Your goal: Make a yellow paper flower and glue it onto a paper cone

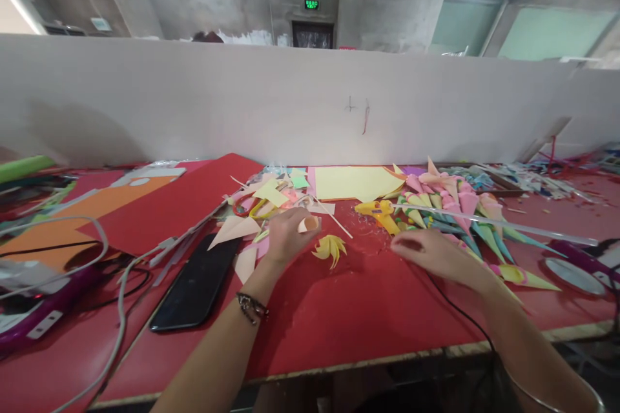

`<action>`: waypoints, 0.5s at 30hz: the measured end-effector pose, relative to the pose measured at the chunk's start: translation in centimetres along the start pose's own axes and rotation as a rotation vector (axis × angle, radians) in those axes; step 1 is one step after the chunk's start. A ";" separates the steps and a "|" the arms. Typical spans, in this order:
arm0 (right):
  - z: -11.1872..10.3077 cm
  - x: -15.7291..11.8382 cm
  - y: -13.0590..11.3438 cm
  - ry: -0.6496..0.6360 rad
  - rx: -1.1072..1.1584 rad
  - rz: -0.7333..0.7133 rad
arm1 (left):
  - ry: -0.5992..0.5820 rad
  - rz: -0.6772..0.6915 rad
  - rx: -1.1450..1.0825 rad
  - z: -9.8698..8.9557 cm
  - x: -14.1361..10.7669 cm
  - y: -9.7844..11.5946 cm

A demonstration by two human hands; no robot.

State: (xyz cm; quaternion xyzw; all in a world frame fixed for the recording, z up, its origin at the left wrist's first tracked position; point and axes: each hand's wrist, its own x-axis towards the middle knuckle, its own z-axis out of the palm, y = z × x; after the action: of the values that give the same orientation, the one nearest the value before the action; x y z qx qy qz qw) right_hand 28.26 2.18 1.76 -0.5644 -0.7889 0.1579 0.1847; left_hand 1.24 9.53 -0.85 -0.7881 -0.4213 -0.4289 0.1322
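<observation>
My left hand (pixel 285 235) is closed around a rolled piece of peach paper (pixel 309 224), whose round end points to the right. Just right of it, a yellow curled-petal paper flower (pixel 330 250) lies on the red table. My right hand (pixel 431 258) is loosely curved, palm down, with a gap between thumb and fingers and nothing visible in it. Near its fingertips lies a yellow hot glue gun (pixel 380 213), with a long clear glue stick (pixel 489 221) sticking out to the right.
Paper cones (pixel 455 197) in pink, green and yellow pile up at the right. Paper scraps (pixel 271 193) lie behind my left hand. A black phone (pixel 196 287), red sheets (pixel 179 206) and a white cable (pixel 121 310) are at the left. A white partition (pixel 271 103) stands behind the table.
</observation>
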 end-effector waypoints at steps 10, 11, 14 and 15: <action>2.5 6.0 2.1 0.174 -0.219 0.162 | -0.041 -0.170 -0.107 0.3 -0.1 0.0; 2.6 6.3 2.1 0.174 -0.201 0.152 | -0.043 -0.194 -0.112 0.4 -0.1 0.0; 2.5 7.3 2.0 0.190 -0.127 0.125 | -0.021 -0.253 -0.104 0.5 -0.1 -0.3; 2.4 7.6 2.0 0.201 -0.100 0.123 | -0.020 -0.260 -0.093 0.6 -0.1 -0.5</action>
State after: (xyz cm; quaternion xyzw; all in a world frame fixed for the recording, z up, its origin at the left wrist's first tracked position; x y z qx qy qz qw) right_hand 26.58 9.91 -0.40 -0.6331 -0.7374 0.0720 0.2243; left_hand 1.17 10.10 -1.36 -0.7363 -0.5010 -0.4535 0.0345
